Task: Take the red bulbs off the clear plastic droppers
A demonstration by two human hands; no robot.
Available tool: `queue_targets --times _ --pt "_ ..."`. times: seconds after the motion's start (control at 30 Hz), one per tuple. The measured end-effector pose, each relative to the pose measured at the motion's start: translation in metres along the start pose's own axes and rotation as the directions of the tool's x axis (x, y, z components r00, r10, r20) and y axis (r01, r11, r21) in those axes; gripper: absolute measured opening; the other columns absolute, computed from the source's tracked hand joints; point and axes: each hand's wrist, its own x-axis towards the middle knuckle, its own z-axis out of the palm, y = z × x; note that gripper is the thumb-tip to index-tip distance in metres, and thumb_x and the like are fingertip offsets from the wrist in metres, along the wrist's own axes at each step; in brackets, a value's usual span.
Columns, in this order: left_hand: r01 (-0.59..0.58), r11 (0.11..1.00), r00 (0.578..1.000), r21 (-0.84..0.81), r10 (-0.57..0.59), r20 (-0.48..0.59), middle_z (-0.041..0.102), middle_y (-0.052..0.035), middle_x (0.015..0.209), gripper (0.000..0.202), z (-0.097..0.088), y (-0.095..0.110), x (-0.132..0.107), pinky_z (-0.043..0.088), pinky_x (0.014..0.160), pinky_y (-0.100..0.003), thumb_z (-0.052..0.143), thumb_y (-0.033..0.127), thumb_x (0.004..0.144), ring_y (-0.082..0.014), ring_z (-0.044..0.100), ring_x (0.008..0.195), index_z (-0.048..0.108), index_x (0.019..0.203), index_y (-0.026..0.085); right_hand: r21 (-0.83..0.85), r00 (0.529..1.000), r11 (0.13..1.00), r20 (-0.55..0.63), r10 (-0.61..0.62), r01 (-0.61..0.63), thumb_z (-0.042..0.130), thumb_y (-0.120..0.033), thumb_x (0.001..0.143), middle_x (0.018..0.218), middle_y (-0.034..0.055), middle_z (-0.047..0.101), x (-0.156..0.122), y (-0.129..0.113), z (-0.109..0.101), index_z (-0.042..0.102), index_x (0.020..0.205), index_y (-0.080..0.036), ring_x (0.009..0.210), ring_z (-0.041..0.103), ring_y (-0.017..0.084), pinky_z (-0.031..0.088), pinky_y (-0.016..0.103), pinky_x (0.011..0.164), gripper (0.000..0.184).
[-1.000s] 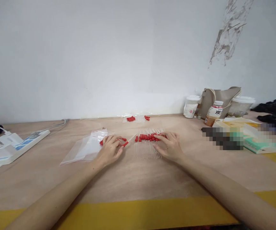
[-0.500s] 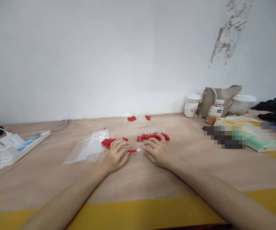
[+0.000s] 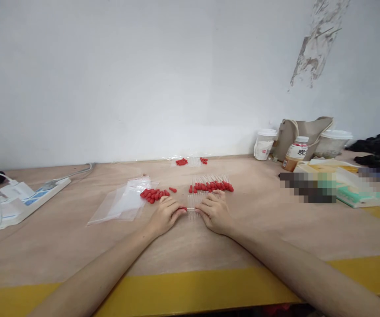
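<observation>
My left hand [image 3: 166, 215] pinches a red rubber bulb [image 3: 183, 208], mostly covered by the fingers. From the bulb a thin clear glass dropper tube [image 3: 191, 209] runs across to my right hand [image 3: 214, 212], whose fingertips are closed on its other end. Under and between the hands lie several loose clear tubes [image 3: 193, 215]. Just beyond my right hand is a row of droppers with red bulbs [image 3: 214, 186], their clear tubes pointing to the wall. A pile of loose red bulbs [image 3: 152, 195] lies beyond my left hand, with a single bulb [image 3: 172, 189] apart from it.
Clear plastic bags [image 3: 122, 202] lie left of the bulbs. By the wall, another clear bag [image 3: 194, 162] has red bulbs in it. A power strip [image 3: 41, 198] is far left. At right stand a paper cup [image 3: 265, 145], a bottle [image 3: 296, 154], a grey bag [image 3: 282, 136] and a tissue pack [image 3: 358, 193].
My left hand has moved right and closed over the red bulb, nearer to my right hand. More of the loose pile shows. My right hand's fingers have drawn together on the tube.
</observation>
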Motion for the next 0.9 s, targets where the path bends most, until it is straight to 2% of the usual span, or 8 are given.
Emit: queue_targets --times 0.13,0.5,0.6,0.7,0.77,0.8,0.83,0.9 --pt "0.001 1.0 0.999 0.01 -0.001 0.034 0.063 -0.0015 0.07 0.025 0.001 -0.002 -0.003 0.035 0.075 -0.033 0.043 0.033 0.087 -0.0146 0.054 0.067 0.059 0.074 0.019 -0.029 1.0 0.999 0.009 -0.028 0.028 0.044 -0.025 0.085 0.062 -0.0013 0.058 -0.003 0.002 -0.003 0.065 0.076 -0.023 0.073 0.045 0.012 0.016 0.037 0.089 0.023" --pt "-0.109 0.988 0.993 0.11 0.104 0.056 0.053 -0.0016 0.058 0.034 -0.006 0.0 -0.004 0.033 0.068 -0.032 0.037 0.03 0.089 -0.0153 0.047 0.063 0.052 0.061 0.018 0.004 1.0 1.0 0.007 -0.029 0.029 0.045 -0.024 0.084 0.058 -0.0021 0.058 -0.011 0.009 -0.008 0.065 0.072 -0.023 0.072 0.045 0.013 0.016 0.039 0.09 0.023" --pt "-0.03 0.994 0.999 0.106 0.028 0.019 0.055 -0.0026 0.062 0.029 -0.015 -0.008 -0.011 0.035 0.067 -0.031 0.039 0.028 0.088 -0.0161 0.048 0.065 0.055 0.066 0.018 0.012 0.996 0.996 -0.029 0.086 -0.086 0.047 -0.026 0.083 0.06 -0.0012 0.06 -0.014 0.019 -0.014 0.065 0.069 -0.022 0.071 0.046 0.013 0.018 0.038 0.088 0.024" --pt "0.104 0.994 0.992 -0.02 -0.105 -0.07 0.06 -0.004 0.076 0.023 -0.024 -0.017 -0.014 0.04 0.069 -0.029 0.041 0.029 0.087 -0.0162 0.053 0.074 0.06 0.079 0.019 0.049 0.977 0.978 -0.053 0.207 -0.205 0.049 -0.029 0.083 0.065 -0.001 0.063 -0.014 0.024 -0.017 0.066 0.071 -0.023 0.07 0.047 0.013 0.019 0.037 0.087 0.022" --pt "0.227 0.969 0.959 -0.102 -0.24 -0.15 0.062 -0.0045 0.087 0.023 -0.03 -0.026 -0.011 0.043 0.073 -0.028 0.041 0.03 0.086 -0.0164 0.055 0.081 0.062 0.087 0.02 0.076 0.973 0.972 -0.055 0.225 -0.221 0.049 -0.031 0.083 0.066 -0.0011 0.064 -0.01 0.02 -0.015 0.067 0.075 -0.024 0.069 0.048 0.012 0.019 0.036 0.086 0.02" --pt "0.305 0.945 0.927 -0.118 -0.323 -0.191 0.062 -0.0047 0.091 0.025 -0.033 -0.033 -0.009 0.043 0.075 -0.028 0.041 0.031 0.085 -0.0171 0.055 0.085 0.063 0.09 0.02 0.087 0.972 0.972 -0.058 0.226 -0.22 0.049 -0.031 0.083 0.067 -0.0008 0.065 -0.008 0.017 -0.014 0.067 0.077 -0.024 0.069 0.049 0.012 0.02 0.035 0.086 0.02" --pt "0.392 0.912 0.884 -0.121 -0.41 -0.224 0.062 -0.0048 0.092 0.026 -0.037 -0.041 -0.007 0.044 0.077 -0.028 0.042 0.032 0.084 -0.018 0.055 0.088 0.064 0.091 0.02 0.095 0.971 0.97 -0.067 0.229 -0.222 0.048 -0.029 0.084 0.068 -0.0005 0.065 -0.005 0.014 -0.013 0.066 0.079 -0.024 0.069 0.05 0.012 0.021 0.035 0.085 0.02" --pt "0.571 0.809 0.762 -0.136 -0.585 -0.278 0.062 -0.0063 0.094 0.031 -0.045 -0.061 -0.004 0.044 0.079 -0.03 0.042 0.032 0.08 -0.0201 0.055 0.091 0.064 0.095 0.017 0.108 0.971 0.97 -0.078 0.225 -0.216 0.046 -0.025 0.084 0.071 0.0001 0.065 0.003 0.006 -0.011 0.066 0.083 -0.023 0.07 0.051 0.012 0.022 0.033 0.083 0.019"
